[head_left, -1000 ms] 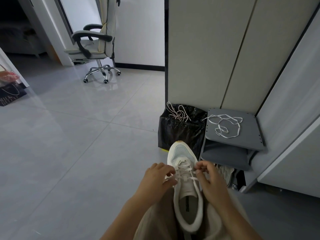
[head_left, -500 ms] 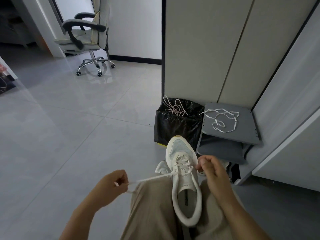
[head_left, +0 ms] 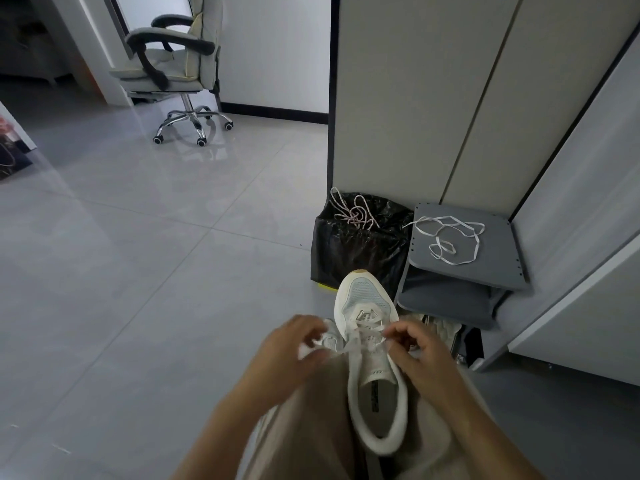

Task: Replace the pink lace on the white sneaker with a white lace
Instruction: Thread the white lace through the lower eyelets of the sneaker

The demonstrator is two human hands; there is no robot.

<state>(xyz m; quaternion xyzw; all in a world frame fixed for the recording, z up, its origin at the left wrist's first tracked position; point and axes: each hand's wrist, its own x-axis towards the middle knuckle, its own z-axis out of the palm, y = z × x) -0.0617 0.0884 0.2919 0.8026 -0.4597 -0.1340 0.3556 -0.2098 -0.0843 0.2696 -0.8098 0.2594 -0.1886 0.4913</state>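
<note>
1. Head view, the change: half a second ago the left hand [head_left: 289,348] was stretched far out to the left, drawing a lace end taut. It has now come back in and sits just beside the white sneaker [head_left: 367,295].
2. Head view, the hands: the left hand's thumb and curled fingers pinch a flat end of the white lace [head_left: 335,351], which runs from that pinch across to the eyelets. The right hand [head_left: 420,353] has its fingers curled in at the sneaker's right row of eyelets, thumb and forefinger nipping the same lace there. Both hands are a little blurred.
3. Head view, the task's things: the sneaker lies toe-away on the lap, over beige trousers [head_left: 311,431], with white crossings over its tongue. The pink lace [head_left: 354,212] lies tangled on top of a black bag [head_left: 349,252] beyond the toe.
4. Head view, the rest: a spare white lace [head_left: 457,261] lies looped on a grey shelf [head_left: 498,271] beside the bag. A second sneaker [head_left: 333,339] shows on the floor [head_left: 138,271] between the hands. An office chair [head_left: 166,64] stands well apart.
</note>
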